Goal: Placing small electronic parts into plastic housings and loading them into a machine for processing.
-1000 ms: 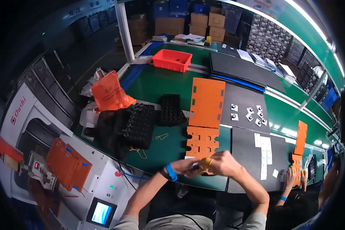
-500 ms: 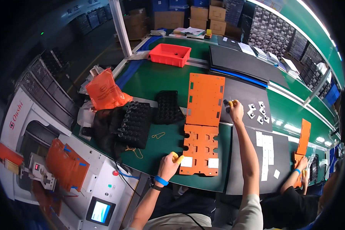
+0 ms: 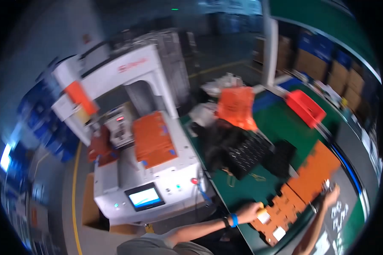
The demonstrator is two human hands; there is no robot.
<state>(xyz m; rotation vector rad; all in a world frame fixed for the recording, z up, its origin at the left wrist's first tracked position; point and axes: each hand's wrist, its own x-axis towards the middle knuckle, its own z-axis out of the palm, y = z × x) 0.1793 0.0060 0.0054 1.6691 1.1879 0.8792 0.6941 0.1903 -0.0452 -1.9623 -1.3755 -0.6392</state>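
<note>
My left hand, yellow covers on its fingertips, is at the near-left edge of the orange fixture plate; blur hides whether its fingers grip that edge. Two small white square pieces lie in the plate's near end. Hinged or butted against its far side is a flat orange panel. My right hand is closed beside this panel's right edge, around something small and shiny that is too smeared to name. A black tray of small round parts rests to the left of the panel, with another black tray alongside.
A white machine with a screen and an orange plate stands on the left. Behind the trays sits an orange bag. A red bin is farther back on the green table. Small white-and-black parts lie on the dark mat at right.
My view has swung left, bringing the machine toward the middle and the table to the right. My right hand has moved from the mat's small parts to the orange panel's edge.
</note>
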